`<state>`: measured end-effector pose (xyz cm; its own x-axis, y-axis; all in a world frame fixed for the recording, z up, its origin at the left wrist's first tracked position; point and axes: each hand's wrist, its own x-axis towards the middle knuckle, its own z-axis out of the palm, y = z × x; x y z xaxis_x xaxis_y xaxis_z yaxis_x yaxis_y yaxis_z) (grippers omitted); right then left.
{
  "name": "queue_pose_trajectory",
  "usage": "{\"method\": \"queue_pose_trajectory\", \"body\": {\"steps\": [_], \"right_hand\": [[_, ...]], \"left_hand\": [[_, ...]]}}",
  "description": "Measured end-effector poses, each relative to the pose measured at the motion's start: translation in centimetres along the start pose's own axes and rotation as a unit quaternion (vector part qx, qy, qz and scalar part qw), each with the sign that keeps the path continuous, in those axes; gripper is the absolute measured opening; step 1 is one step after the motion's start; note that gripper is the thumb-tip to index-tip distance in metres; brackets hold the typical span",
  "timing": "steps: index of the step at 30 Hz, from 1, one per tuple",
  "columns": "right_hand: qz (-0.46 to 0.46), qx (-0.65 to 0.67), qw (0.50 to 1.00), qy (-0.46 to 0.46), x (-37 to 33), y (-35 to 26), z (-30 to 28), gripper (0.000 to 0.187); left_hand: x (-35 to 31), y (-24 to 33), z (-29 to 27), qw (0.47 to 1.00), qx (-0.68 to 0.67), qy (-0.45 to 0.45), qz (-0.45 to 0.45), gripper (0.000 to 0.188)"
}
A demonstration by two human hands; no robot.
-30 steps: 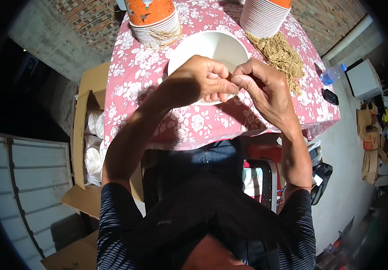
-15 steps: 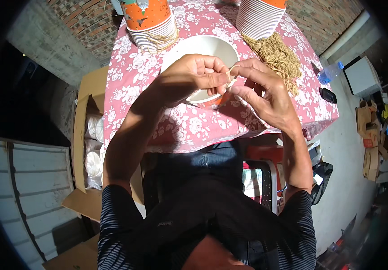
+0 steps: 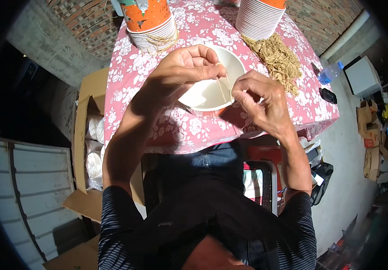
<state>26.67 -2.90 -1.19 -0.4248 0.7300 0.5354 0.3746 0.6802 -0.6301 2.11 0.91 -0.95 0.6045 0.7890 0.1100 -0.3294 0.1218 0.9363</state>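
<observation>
My left hand (image 3: 189,65) is closed in a pinch over a paper bucket (image 3: 201,95), white inside with some orange outside. A thin tan string (image 3: 222,86) hangs in a narrow loop from those fingertips toward my right hand (image 3: 263,100). That hand pinches the string's lower part beside the bucket's right rim. The bucket stands on the table in front of me, its left side hidden by my left hand and forearm. Whether the string passes through the bucket's wall I cannot tell.
A pink flowered cloth (image 3: 194,130) covers the table. Stacked orange-and-white buckets stand at the far left (image 3: 151,31) and far right (image 3: 261,20). Tan strings (image 3: 275,60) lie heaped at the right. Beyond are a plastic bottle (image 3: 330,73) and a small black object (image 3: 327,95). A cardboard box (image 3: 82,130) stands left.
My hands have drawn apart, the left up and leftward, the right slightly down. The string now stretches between them, and the bucket has shifted slightly right.
</observation>
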Motion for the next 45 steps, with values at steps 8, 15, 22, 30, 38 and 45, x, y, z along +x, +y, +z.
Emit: {"method": "queue_pose_trajectory", "body": {"steps": [8, 15, 22, 30, 38, 45], "right_hand": [[0.115, 0.048, 0.992, -0.034, -0.8, -1.7, -0.2, 0.014], [0.130, 0.026, 0.991, -0.017, -0.9, -2.2, -0.4, 0.014], [0.060, -0.008, 0.997, 0.037, -1.7, -0.8, 0.0, 0.009], [0.062, 0.012, 0.995, 0.071, -2.0, -0.9, 0.8, 0.009], [0.070, 0.066, 0.993, 0.063, -1.6, -1.0, 0.8, 0.011], [0.249, 0.286, 0.925, -0.008, -1.6, -1.6, -0.2, 0.025]], "left_hand": [[0.2, -0.5, 2.3, 0.976, 0.208, 0.063, 0.012, 0.020], [0.0, -0.1, 3.2, 0.965, 0.251, 0.074, -0.022, 0.018], [0.0, -0.2, 1.6, 0.997, 0.043, 0.041, -0.057, 0.030], [0.0, -0.5, 4.3, 0.977, 0.185, 0.082, -0.064, 0.036], [-0.5, -1.0, 5.0, 0.949, 0.295, 0.108, 0.034, 0.019], [-1.0, -0.6, 4.1, 0.978, 0.182, 0.100, -0.007, 0.021]]}}
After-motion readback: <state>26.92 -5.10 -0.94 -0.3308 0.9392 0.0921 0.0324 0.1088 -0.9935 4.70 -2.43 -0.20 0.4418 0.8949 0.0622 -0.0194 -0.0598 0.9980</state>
